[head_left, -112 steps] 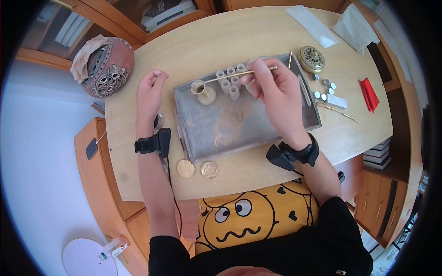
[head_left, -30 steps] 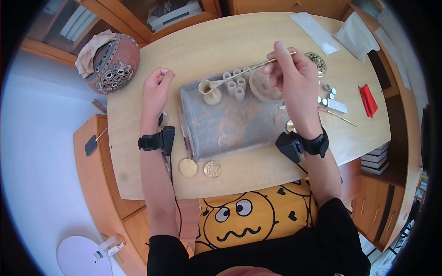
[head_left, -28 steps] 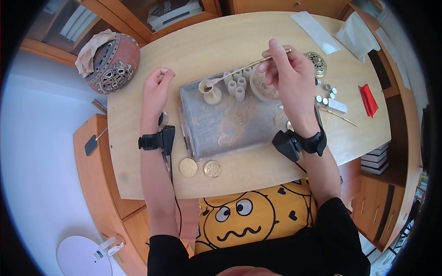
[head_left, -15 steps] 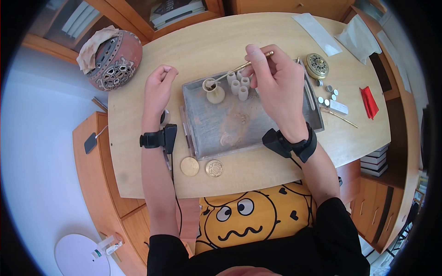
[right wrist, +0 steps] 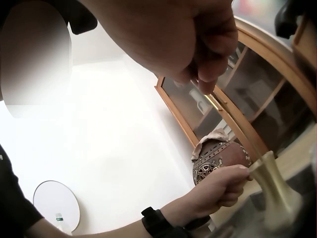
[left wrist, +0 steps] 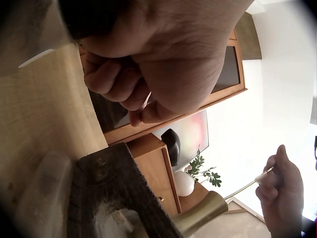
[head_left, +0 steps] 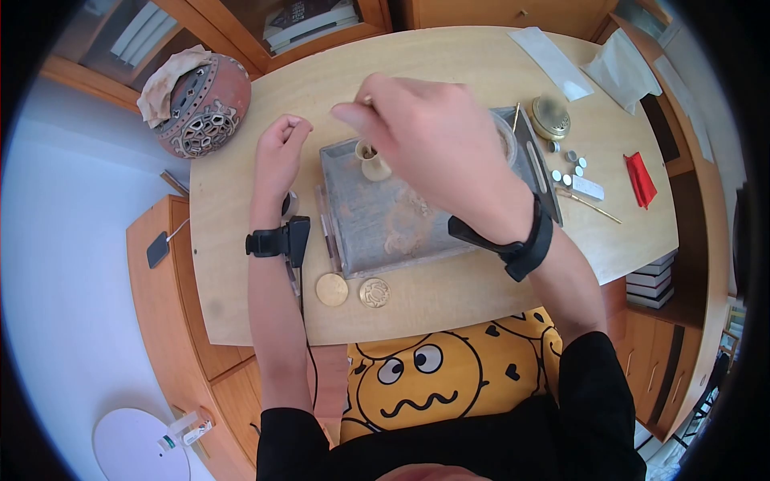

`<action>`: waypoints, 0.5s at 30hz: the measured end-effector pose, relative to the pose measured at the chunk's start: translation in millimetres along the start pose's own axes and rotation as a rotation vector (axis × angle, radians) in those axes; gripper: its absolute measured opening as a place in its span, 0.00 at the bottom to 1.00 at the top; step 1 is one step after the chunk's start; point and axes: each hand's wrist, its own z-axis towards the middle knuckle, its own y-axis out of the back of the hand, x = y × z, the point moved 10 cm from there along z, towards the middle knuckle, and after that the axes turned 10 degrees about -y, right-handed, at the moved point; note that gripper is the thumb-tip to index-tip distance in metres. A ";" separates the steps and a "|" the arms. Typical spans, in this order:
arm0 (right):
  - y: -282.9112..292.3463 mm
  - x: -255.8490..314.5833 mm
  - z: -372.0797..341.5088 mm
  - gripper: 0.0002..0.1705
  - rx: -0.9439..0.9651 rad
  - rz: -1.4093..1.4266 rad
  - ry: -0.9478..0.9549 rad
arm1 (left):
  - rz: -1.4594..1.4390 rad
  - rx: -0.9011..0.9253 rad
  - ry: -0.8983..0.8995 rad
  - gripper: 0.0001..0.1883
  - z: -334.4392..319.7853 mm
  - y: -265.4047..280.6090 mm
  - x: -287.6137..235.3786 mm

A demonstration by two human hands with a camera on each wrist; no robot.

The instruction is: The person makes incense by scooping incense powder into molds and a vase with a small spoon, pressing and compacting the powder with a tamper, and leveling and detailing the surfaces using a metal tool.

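My right hand (head_left: pixel 449 144) pinches a slender brass spoon (right wrist: pixel 240 130) near its upper end. The spoon stands steeply, its lower end inside the mouth of a small brass vase (head_left: pixel 374 167). In the right wrist view the vase (right wrist: pixel 278 198) stands upright with a flared rim. The vase stands at the back left of a grey tray (head_left: pixel 361 232). My left hand (head_left: pixel 278 156) is raised beside the tray's left edge, fingers loosely curled, holding nothing. My right hand hides the small pale cylinders and most of a bowl (head_left: pixel 509 140).
Right of the tray lie a pierced brass censer (head_left: pixel 551 118), several small lidded pots, a brass stick (head_left: pixel 589 205) and a red pouch (head_left: pixel 641 179). Two brass discs (head_left: pixel 332 289) lie in front. A patterned reddish pot (head_left: pixel 202 104) stands at the back left.
My right hand has moved left over the tray and turned over, palm down. The spoon, earlier slanting with powder on its tip at the vase mouth, now stands steep in it. My left hand stays put.
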 end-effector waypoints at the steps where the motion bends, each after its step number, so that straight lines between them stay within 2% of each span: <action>1: 10.4 -5.5 -0.6 0.13 -0.057 0.034 -0.034 | 0.001 -0.003 0.004 0.08 0.2 0.5 0.4; 3: 28.1 -13.1 -4.7 0.12 -0.112 0.072 -0.066 | 0.005 -0.001 -0.018 0.08 1.3 0.7 3.9; 5: 47.4 -47.7 -14.0 0.17 -0.149 0.160 -0.334 | 0.006 0.006 -0.040 0.08 1.9 0.2 5.0; 9: 67.5 -128.0 -49.7 0.18 -0.247 0.574 -0.748 | 0.031 0.006 -0.038 0.08 3.0 0.5 6.5; 10: 74.3 -139.5 -55.0 0.18 -0.249 0.573 -0.749 | 0.034 0.006 -0.028 0.08 3.1 0.5 7.8; 12: 77.1 -174.7 -76.2 0.18 -0.247 0.659 -0.917 | 0.043 0.001 -0.016 0.08 2.2 1.0 4.8; 15: 85.1 -202.5 -91.7 0.17 -0.261 0.685 -0.984 | 0.060 -0.008 -0.003 0.08 1.5 1.9 3.5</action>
